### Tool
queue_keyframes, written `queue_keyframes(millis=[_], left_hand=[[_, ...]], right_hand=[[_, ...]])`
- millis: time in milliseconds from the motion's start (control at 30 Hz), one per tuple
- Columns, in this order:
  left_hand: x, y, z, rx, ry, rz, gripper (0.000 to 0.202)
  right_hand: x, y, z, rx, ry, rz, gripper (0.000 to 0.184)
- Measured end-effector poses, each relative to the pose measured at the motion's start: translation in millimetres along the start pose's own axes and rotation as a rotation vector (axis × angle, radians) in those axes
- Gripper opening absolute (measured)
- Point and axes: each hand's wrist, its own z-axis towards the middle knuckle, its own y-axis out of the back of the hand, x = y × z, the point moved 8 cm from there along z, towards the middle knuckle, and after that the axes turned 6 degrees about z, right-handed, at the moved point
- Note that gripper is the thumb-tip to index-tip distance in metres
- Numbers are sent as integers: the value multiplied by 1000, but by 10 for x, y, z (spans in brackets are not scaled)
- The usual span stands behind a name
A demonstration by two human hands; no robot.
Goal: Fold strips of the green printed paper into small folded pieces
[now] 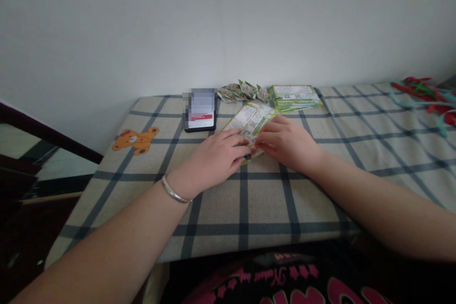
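A flattened green and white printed card sheet [251, 121] lies on the checked tablecloth [249, 199]. My left hand [213, 156], with a silver bangle on the wrist, rests palm down on the sheet's near left edge, its fingers pressed together on the card. My right hand [287, 142] lies opposite it, fingertips pinching and pressing the sheet's near right edge. The fingertips of both hands almost meet over the card.
A black phone [200, 110] lies just left of the sheet. Several folded green paper pieces [244, 91] and a stack of similar green sheets [295, 96] sit by the wall. Red and green ribbons [427, 95] lie at the far right. A bear picture [136, 140] decorates the cloth.
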Motion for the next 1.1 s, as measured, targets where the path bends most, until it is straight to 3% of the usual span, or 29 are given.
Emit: queue_keyframes(millis=[200,500,700,1100], left_hand=[[10,-7,1,15,0,2,22],[15,-6,-5,10,-20,-6,18],[23,15,-22,2,-25,-34,19],[108,29,-69,141,31,-106,14]], right_hand=[[124,-58,-44,100,96,-19,24],[172,-74,-82,107,84,-96,27],[140,-62,-53,161,-8,-104,25],[46,-18,-57,193,-121,-165,21]])
